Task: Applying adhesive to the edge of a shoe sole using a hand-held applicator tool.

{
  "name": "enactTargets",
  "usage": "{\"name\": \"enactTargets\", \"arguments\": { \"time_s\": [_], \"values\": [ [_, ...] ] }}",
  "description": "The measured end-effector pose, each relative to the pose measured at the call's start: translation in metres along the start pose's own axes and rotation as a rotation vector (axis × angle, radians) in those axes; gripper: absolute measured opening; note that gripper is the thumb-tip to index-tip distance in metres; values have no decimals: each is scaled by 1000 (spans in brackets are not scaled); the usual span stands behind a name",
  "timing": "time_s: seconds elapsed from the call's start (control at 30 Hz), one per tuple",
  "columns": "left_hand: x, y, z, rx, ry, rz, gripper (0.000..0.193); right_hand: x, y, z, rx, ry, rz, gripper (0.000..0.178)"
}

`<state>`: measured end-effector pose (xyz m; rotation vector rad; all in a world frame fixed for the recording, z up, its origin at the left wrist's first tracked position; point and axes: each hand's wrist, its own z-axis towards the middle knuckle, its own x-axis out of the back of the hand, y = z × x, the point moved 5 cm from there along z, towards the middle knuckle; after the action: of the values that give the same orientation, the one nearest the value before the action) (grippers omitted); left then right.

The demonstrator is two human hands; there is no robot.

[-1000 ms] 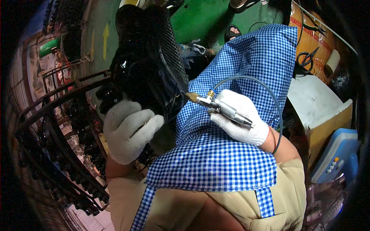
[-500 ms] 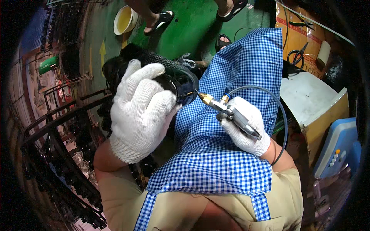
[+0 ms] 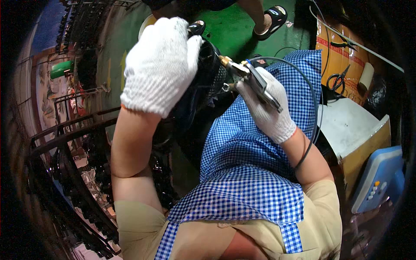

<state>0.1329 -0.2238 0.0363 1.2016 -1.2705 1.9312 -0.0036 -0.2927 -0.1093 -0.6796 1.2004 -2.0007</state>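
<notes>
My left hand (image 3: 160,65), in a white knit glove, is bent over a glossy black piece with a mesh part (image 3: 208,67). Its fingers curl over the far side and largely cover it, so its kind is unclear. In my right hand (image 3: 272,104), also gloved, is a metal spray gun (image 3: 262,84) with a brass nozzle (image 3: 224,60). The nozzle points left, its tip at the edge of the black piece. From the gun a thin grey hose (image 3: 313,93) loops down past my right forearm. A blue checked apron (image 3: 242,147) covers my lap.
On the right, an orange-brown carton (image 3: 338,52) carries scissors (image 3: 337,83), pliers (image 3: 343,44) and a pale roll (image 3: 366,76). Nearer are an open box (image 3: 346,123) and a blue-white plastic object (image 3: 376,180). Dark metal racks (image 3: 78,136) stand left. Another person's sandalled foot (image 3: 272,24) is ahead.
Both hands have moved forward, away from my body. The left hand has turned so its back faces up over the black piece; the gun has gone along with the right hand.
</notes>
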Motion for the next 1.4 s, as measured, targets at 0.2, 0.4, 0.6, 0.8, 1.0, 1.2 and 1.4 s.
{"name": "enactTargets", "arguments": {
  "time_s": [0.2, 0.4, 0.6, 0.8, 1.0, 1.2, 1.4],
  "values": [
    [-10, -39, 6, 245, -255, -229, 42, -28, 3, 1, -28, 55, 92, 13],
    [9, -88, -76, 529, 12, -802, 26, -38, -7, -20, -8, -67, 77, 22],
    [-25, -68, -220, 979, -237, -1154, 17, -32, -17, -38, 11, -190, -26, 22],
    [-28, -36, -258, 848, -216, -1209, 31, -25, -21, -52, -50, -299, 2, 13],
    [-4, -17, -222, 250, -259, -941, 43, -9, -28, -60, -107, -407, -43, 15],
    [16, 5, -178, -169, -220, -596, 42, 7, -38, -69, -122, -532, -81, 15],
    [19, 26, -135, -498, -249, -415, 32, 24, -44, -83, -118, -563, -65, 15]
  ]
}}
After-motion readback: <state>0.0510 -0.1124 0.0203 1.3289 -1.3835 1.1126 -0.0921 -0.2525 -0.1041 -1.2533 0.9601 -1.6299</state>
